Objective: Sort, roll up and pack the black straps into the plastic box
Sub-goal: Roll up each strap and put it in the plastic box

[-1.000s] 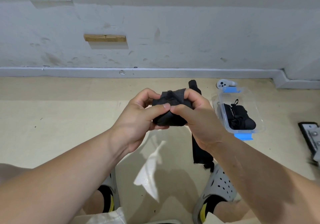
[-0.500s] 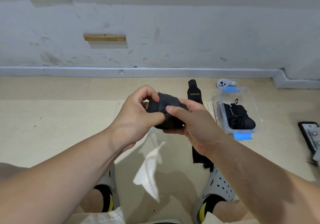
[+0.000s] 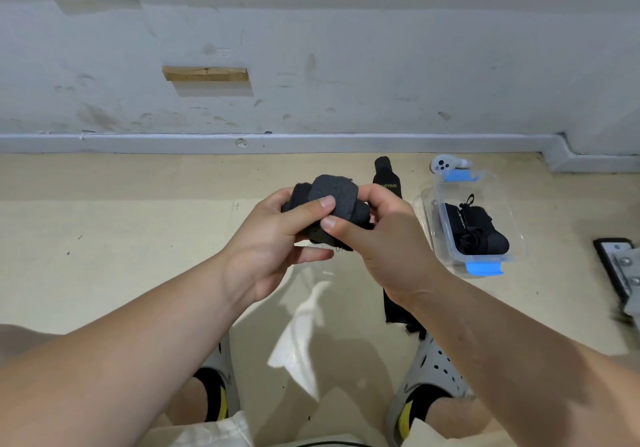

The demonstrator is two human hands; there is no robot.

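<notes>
Mid-air over the floor [image 3: 138, 238], centre frame: partly rolled black strap [image 3: 334, 197], gripped by left hand [image 3: 273, 238] and right hand [image 3: 384, 238], thumbs pressing on top. Plastic box [image 3: 504, 204] on the floor just right holds rolled straps [image 3: 479, 232]. Flat strap [image 3: 388, 180] lies between hands and box. White controller [image 3: 445, 163] behind box. Beige floor runs left to scuffed white wall [image 3: 346, 48].
</notes>
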